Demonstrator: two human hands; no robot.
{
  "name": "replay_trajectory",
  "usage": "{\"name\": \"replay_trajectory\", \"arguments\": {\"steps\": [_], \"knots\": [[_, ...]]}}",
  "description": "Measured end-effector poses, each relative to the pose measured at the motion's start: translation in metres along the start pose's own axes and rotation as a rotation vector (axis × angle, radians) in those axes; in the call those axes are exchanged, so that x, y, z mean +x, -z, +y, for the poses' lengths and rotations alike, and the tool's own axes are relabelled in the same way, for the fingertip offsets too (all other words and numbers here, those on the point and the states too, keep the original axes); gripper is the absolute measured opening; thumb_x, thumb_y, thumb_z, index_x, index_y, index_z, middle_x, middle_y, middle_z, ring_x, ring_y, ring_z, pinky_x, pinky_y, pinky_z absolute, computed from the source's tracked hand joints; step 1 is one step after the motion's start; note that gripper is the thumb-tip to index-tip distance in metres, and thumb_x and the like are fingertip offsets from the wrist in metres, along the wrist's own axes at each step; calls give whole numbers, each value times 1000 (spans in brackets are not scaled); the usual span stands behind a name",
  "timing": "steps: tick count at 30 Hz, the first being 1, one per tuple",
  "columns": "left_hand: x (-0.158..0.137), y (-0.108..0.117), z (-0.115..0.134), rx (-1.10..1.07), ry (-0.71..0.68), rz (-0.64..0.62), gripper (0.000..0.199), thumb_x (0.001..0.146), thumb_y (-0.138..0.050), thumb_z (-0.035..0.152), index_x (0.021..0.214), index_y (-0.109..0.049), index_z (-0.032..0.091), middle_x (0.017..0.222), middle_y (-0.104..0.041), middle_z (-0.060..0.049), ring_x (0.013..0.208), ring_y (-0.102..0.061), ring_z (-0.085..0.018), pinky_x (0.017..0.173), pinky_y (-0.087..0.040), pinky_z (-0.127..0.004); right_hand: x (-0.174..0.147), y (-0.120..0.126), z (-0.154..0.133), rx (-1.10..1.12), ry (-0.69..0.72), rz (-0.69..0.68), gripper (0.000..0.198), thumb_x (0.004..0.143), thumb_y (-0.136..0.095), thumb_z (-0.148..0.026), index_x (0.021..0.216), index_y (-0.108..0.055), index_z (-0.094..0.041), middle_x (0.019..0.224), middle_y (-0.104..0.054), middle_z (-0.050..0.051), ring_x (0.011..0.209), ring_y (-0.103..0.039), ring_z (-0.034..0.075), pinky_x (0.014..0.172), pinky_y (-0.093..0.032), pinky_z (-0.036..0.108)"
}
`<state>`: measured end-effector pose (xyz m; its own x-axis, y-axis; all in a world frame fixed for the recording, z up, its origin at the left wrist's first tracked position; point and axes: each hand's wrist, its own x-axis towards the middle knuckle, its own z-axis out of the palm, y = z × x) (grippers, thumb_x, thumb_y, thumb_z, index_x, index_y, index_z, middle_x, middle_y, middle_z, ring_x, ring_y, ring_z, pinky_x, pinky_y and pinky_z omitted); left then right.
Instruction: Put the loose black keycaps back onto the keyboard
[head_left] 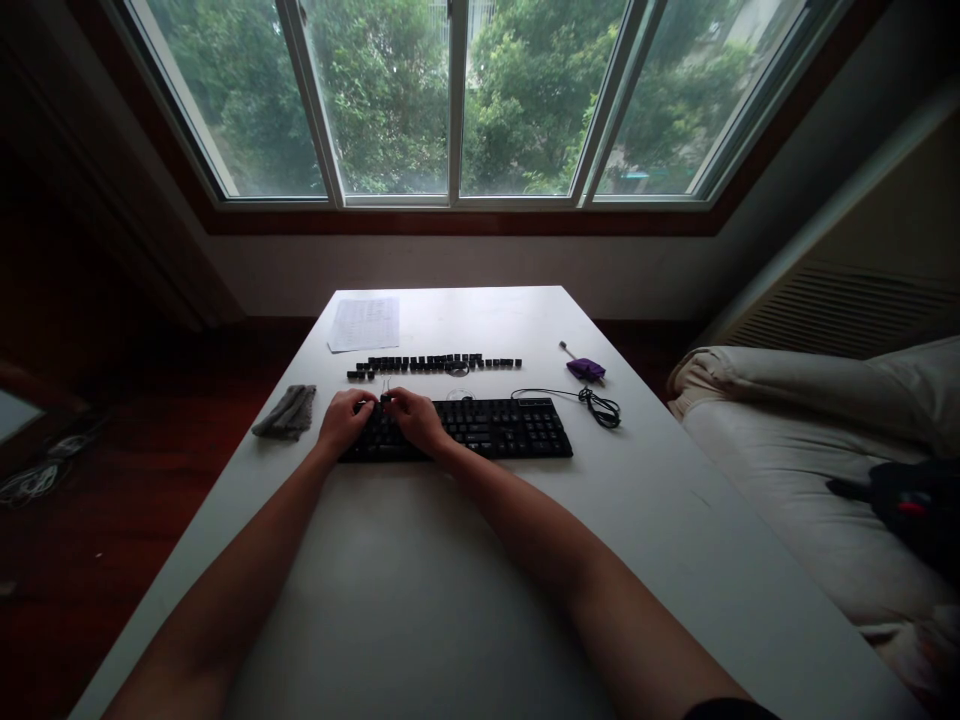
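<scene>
A black keyboard [487, 428] lies across the white table in front of me. My left hand [346, 415] is over its left end, fingers curled together; whatever they hold, if anything, is too small to make out. Close beside it, my right hand [414, 412] pinches a small black keycap [385, 397] above the keyboard's upper left part. Thin wires rise by that keycap, but their tool is unclear. Behind the keyboard, several loose black keycaps [427, 362] stand in a row, with a few more in a shorter row at the left.
A grey cloth [287, 412] lies left of the keyboard. At the right are a coiled black cable [600, 408] and a purple pouch [586, 369] with a thin brush-like stick. Printed paper [365, 324] rests at the far left. A cream sofa [780, 440] flanks the table [450, 580].
</scene>
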<state>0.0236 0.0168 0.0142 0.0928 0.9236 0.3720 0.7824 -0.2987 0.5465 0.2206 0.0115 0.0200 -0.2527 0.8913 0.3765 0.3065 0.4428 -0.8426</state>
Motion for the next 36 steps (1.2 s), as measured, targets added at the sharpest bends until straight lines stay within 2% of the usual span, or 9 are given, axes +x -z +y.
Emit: {"name": "replay_trajectory", "arguments": {"steps": [4,9,14,19,28,36], "knots": [[0,0,-1,11,-1,5,23,87,-54,34,98,-71,23,104,-72,-7,106,-59,-29,97,-46,-43,-4,2,-8,-92,71,-60,18,92,-60,-30,105,-72,-26,90,-71,1,83,-62,18,80,-44,27],[0,0,0,20,-16,2,21,86,-54,33,96,-70,23,103,-71,-6,105,-59,-28,97,-46,-42,-6,2,-12,-180,106,-61,14,91,-60,-25,100,-70,-24,88,-69,2,84,-60,18,77,-42,26],[0,0,0,21,-33,-3,21,87,-53,33,93,-70,23,101,-72,-6,103,-59,-28,96,-46,-42,-5,2,-6,-155,174,-58,13,94,-58,-27,98,-70,-23,90,-68,2,85,-60,18,77,-43,26],[0,1,0,-10,-32,-22,21,87,-54,32,96,-71,24,103,-72,-6,104,-59,-29,94,-46,-44,-4,0,-2,-109,259,-131,16,94,-60,-27,105,-71,-26,97,-71,2,92,-62,19,85,-44,28],[-1,0,0,1,-23,-16,22,88,-54,34,98,-71,25,104,-72,-5,105,-61,-28,97,-46,-43,-6,3,-12,-129,88,-28,14,88,-61,-25,100,-69,-24,82,-66,-1,76,-57,16,71,-42,26],[0,-1,-2,-4,-35,-1,21,88,-54,35,97,-70,24,105,-72,-6,105,-60,-28,97,-46,-43,-5,3,-10,-89,130,-41,16,94,-61,-34,100,-71,-24,90,-70,1,83,-61,17,78,-43,25]]}}
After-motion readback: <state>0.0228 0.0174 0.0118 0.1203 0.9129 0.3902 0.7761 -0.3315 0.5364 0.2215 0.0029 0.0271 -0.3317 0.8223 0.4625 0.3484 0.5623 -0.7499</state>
